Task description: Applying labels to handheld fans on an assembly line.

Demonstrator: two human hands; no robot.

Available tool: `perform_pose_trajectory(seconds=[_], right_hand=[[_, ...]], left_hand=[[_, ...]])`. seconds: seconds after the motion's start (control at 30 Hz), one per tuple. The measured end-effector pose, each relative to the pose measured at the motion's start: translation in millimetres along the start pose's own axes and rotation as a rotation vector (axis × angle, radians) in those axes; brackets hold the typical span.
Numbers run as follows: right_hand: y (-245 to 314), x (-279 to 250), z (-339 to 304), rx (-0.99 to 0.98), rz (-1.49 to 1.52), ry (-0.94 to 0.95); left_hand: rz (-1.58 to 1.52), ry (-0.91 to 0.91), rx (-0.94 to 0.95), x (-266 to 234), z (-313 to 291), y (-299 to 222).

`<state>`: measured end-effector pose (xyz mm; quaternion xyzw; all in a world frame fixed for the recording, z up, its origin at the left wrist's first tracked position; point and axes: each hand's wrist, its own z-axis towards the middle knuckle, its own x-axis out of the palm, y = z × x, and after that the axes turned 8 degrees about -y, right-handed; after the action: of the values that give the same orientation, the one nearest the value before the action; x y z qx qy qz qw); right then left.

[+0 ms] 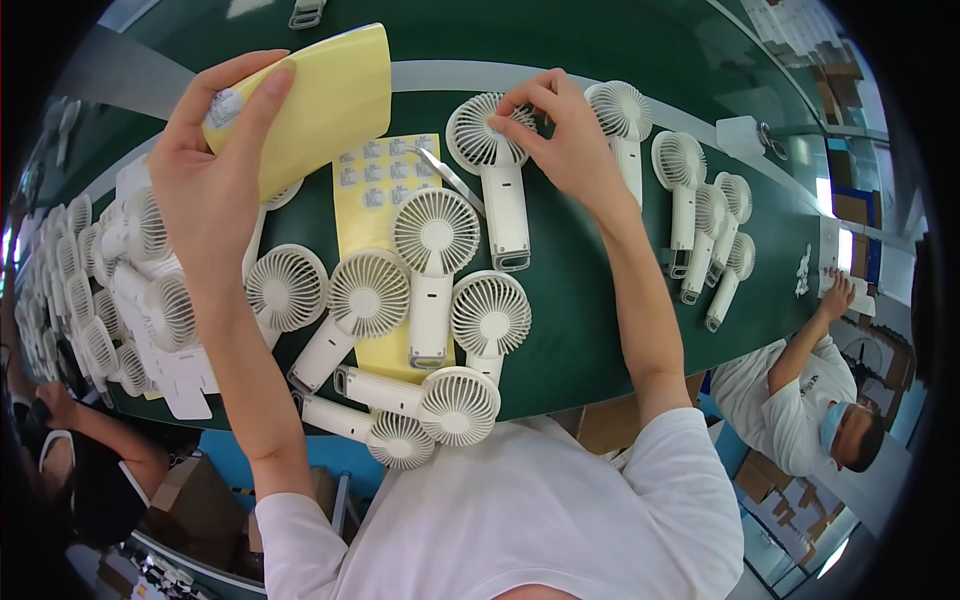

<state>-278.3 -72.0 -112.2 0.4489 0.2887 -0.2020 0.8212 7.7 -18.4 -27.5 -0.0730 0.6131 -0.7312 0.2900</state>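
Observation:
My left hand [225, 170] is raised at the left, gripping a curved yellow label sheet [330, 110] between thumb and fingers; a small printed label shows near its edge. My right hand [560, 130] has its fingertips pinched at the hub of a white handheld fan [508, 215] lying on the table. Whatever those fingertips hold is too small to make out. Another yellow sheet with rows of small labels [375, 180] lies flat between my hands, partly under several fans. A pair of tweezers [452, 182] rests across its right edge.
More white handheld fans [437, 235] lie close in front of me, with others [683, 165] to the right. Many fans [100, 300] are heaped at the left on the green table [600, 330]. One co-worker [800, 390] sits at the right; another person's arm [110, 440] shows at the left.

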Motion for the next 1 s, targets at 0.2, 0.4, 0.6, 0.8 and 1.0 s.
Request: perform_pose_trajectory(seconds=[0.2, 0.4, 0.6, 0.8, 1.0], right_hand=[[1.2, 1.6, -6.9, 0.245, 0.134, -0.265], [61.1, -7.1, -41.1, 0.421, -0.337, 0.240], [-17.4, 11.6, 53.8, 0.531, -0.211, 0.076], [-54.0, 110.8, 191.3, -0.021, -0.467, -0.465], [-31.4, 182.0, 234.1, 0.526, -0.253, -0.014]], left_hand=[[-0.030, 0.016, 0.027, 0.3, 1.5, -10.8], [-0.056, -0.088, 0.047, -20.6, 8.5, -15.0], [-0.124, -0.108, 0.091, -38.9, 9.7, -22.5], [-0.121, -0.117, 0.158, -47.2, 9.8, -28.4], [-0.141, -0.112, 0.156, -46.6, 7.0, -33.1]])
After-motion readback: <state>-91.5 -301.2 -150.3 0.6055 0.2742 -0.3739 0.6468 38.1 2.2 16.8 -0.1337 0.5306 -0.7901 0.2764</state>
